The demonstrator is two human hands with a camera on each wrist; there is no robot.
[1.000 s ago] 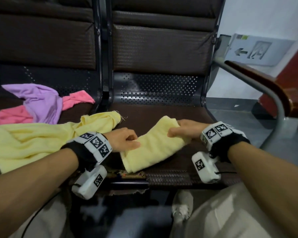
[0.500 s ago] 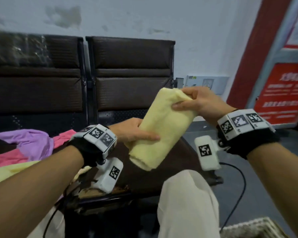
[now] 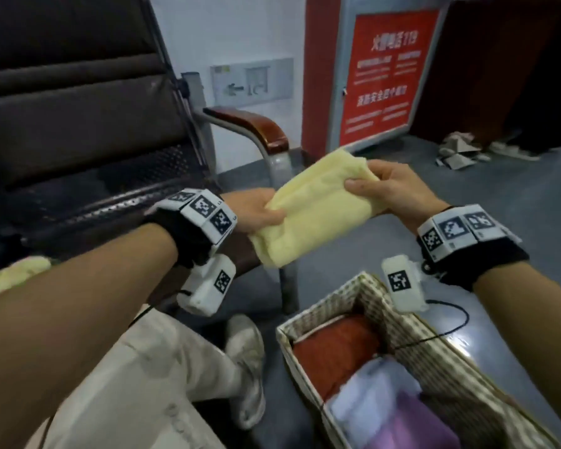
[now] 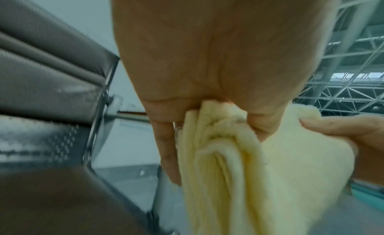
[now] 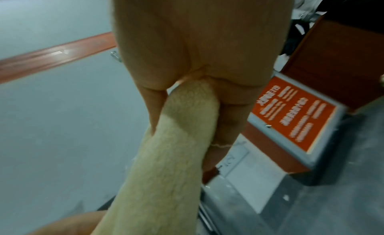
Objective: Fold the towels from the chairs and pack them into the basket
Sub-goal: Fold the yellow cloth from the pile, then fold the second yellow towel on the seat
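A folded pale yellow towel (image 3: pixel 318 209) hangs in the air between my two hands, above the floor beside the chair. My left hand (image 3: pixel 259 213) pinches its near left edge, thumb on top; the left wrist view shows the folded layers of the towel (image 4: pixel 228 164) under the thumb. My right hand (image 3: pixel 379 186) grips the far right end, with the towel (image 5: pixel 170 156) between thumb and fingers. Below, at the lower right, a woven basket (image 3: pixel 340 296) stands on the floor, holding a folded rust-red towel (image 3: pixel 334 351), a white one (image 3: pixel 366 403) and a purple one (image 3: pixel 412 429).
Dark brown chairs (image 3: pixel 78 124) with a wooden armrest (image 3: pixel 253 123) stand to the left. Another yellow towel (image 3: pixel 13 273) lies on the seat at the far left. My knee and shoe (image 3: pixel 246 358) are beside the basket. A red sign panel (image 3: pixel 382 76) stands behind.
Both hands lifted the folded yellow towel off the seat and carried it to the right, past the armrest. The view swung right and down, bringing the basket into sight.
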